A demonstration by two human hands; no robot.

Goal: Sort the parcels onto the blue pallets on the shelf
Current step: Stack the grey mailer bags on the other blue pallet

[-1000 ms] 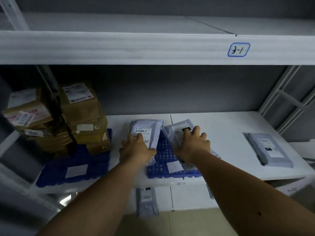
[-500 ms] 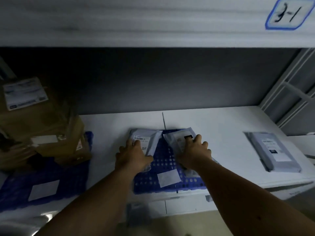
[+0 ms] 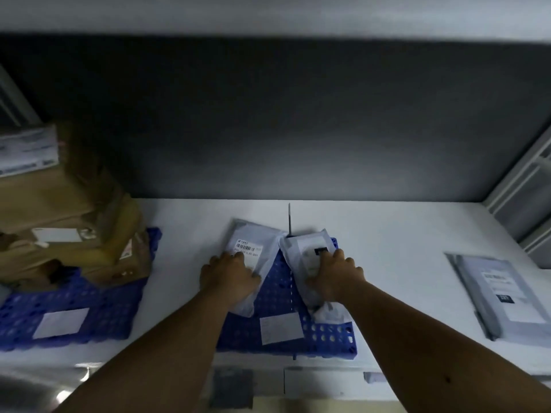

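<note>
While both arms reach over the white shelf (image 3: pixel 387 234), the left hand (image 3: pixel 229 277) lies flat, fingers straight, on a grey parcel (image 3: pixel 249 248) and the right hand (image 3: pixel 335 277) presses another parcel (image 3: pixel 307 254); both lie on the middle blue pallet (image 3: pixel 280 290). Brown boxes (image 3: pixel 74 228) fill the left pallet (image 3: pixel 74 311).

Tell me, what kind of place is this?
Probably a parcel storeroom or mail depot. Labelled mailers and taped cardboard boxes sit on blue pallets along a white shelf, with another shelf overhead.
</note>
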